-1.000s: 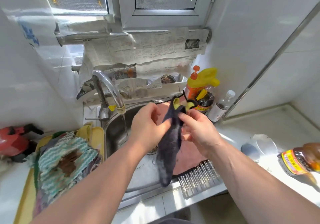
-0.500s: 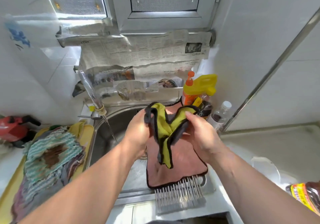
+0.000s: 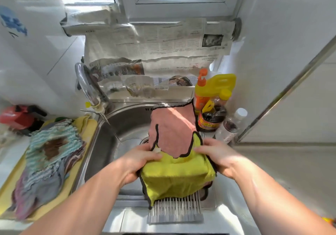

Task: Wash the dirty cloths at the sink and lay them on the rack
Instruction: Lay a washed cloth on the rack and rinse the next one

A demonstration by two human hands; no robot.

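Observation:
A yellow-green cloth (image 3: 174,178) with a dark hem lies spread over the near part of the metal roll-up rack (image 3: 175,211), partly covering a pink cloth (image 3: 172,125) that lies further back on the rack. My left hand (image 3: 140,160) grips the yellow cloth's left edge. My right hand (image 3: 216,156) grips its right edge. Both hands sit low on the rack over the right side of the steel sink (image 3: 125,123). A pile of dirty cloths (image 3: 49,152), the top one teal-striped with a brown stain, lies on a yellow tray at the left.
The tap (image 3: 87,87) runs a thin stream into the basin. Behind the rack's right end stand a yellow detergent jug (image 3: 218,87), a dark sauce bottle (image 3: 211,120) and a clear bottle (image 3: 231,125). Newspaper covers the back wall. A red object (image 3: 16,116) sits far left.
The yellow cloth hung bunched between my raised hands; now both hands have come down and the cloth lies spread on the rack over the pink cloth's near end.

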